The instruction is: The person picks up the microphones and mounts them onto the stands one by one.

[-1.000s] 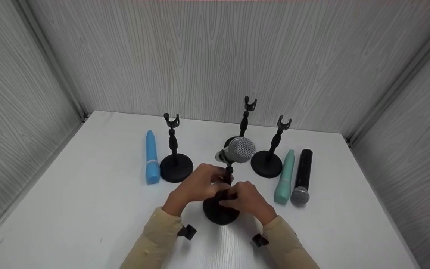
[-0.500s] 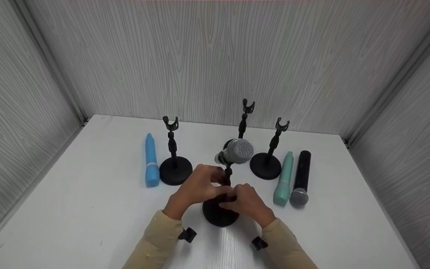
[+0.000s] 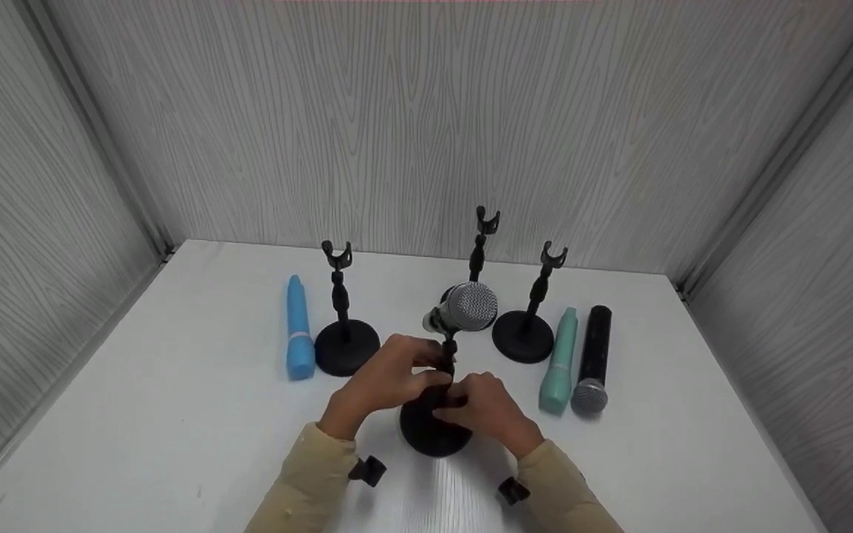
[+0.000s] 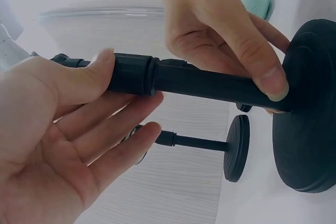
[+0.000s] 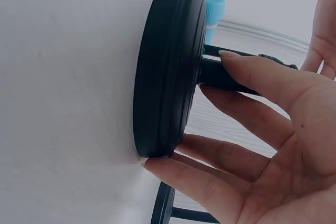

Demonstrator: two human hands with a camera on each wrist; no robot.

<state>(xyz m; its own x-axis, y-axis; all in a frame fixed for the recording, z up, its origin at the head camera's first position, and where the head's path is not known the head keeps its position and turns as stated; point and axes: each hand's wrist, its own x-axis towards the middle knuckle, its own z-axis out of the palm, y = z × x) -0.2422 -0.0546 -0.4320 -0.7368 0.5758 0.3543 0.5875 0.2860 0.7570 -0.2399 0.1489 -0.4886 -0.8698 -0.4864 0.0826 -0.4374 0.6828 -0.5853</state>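
Note:
A silver microphone [image 3: 473,306] with a mesh head rests in the clip of the nearest black microphone stand [image 3: 432,437], tilted toward me. My left hand [image 3: 389,377] holds this stand's upper pole; in the left wrist view the thumb lies on the thick collar [image 4: 131,74] and the fingers pass behind it. Lower down, my right hand [image 3: 493,411] pinches the pole just above the round base [image 5: 168,72]. In the right wrist view its lower fingers touch the rim of that base, which stands on the white table.
Three more black stands, a left one [image 3: 346,348], a back one [image 3: 477,255] and a right one [image 3: 523,337], have bare clips. A blue microphone [image 3: 299,333] lies at left. At right lie a green microphone [image 3: 560,366] and a black microphone [image 3: 595,355]. Grey panels [image 3: 426,133] enclose the table.
The head view has tilted, so everything sits slightly lower in it. My left thumb has drawn a little away from the right hand's fingers. Both hands keep hold of the stand.

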